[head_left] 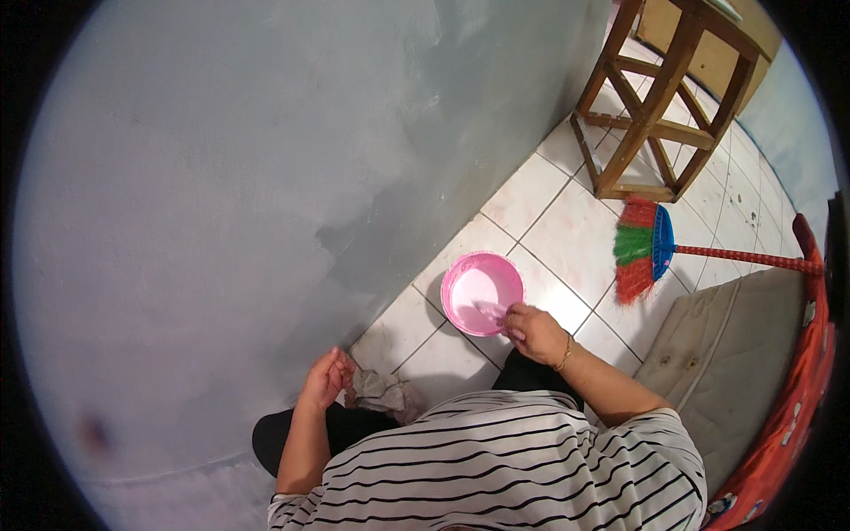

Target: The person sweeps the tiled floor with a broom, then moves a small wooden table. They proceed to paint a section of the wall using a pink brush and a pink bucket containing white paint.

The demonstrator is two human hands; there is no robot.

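A pink bucket [445,296] with white, paint-like liquid in it stands on the floor by the wall. My right hand [536,334], with a bracelet at the wrist, is closed at the bucket's near right rim. From its fingers a pale, paint-smeared paintbrush [492,311] reaches into the bucket; its shape is partly blurred. My left hand [327,378] is raised above my left knee, close to the wall, with its fingers curled together. Anything inside them is hidden. Just right of that hand lies a crumpled grey rag [382,393].
The grey wall [239,177], with darker patches, fills the left side. White floor tiles [567,234] run to the back. A wooden stool frame [660,124] stands at the far right, a red-and-green broom [639,250] below it. A beige mattress-like pad [726,345] and red cloth [810,354] border the right.
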